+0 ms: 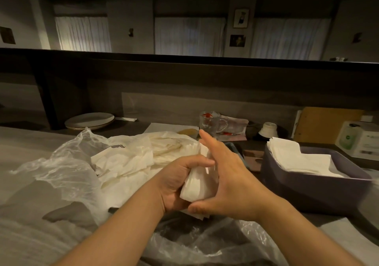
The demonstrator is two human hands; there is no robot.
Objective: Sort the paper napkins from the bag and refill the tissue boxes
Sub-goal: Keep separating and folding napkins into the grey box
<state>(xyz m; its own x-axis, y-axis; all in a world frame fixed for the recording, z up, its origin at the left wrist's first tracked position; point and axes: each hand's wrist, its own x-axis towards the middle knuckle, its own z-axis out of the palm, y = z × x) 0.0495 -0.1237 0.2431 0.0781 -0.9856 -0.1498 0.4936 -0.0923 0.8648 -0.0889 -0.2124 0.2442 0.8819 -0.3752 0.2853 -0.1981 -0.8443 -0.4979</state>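
I see a folded white napkin stack (196, 185) standing near-upright between both palms; loose crumpled napkins (127, 161) lie on the opened clear plastic bag (61, 163); the grey tissue box (320, 192) at right holds flat white napkins (297, 157), uncovered.

Head view, forward-down (close), over counter (24, 146)

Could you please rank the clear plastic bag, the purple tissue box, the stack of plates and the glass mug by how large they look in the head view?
1. clear plastic bag
2. purple tissue box
3. stack of plates, though it lies farther from the camera
4. glass mug
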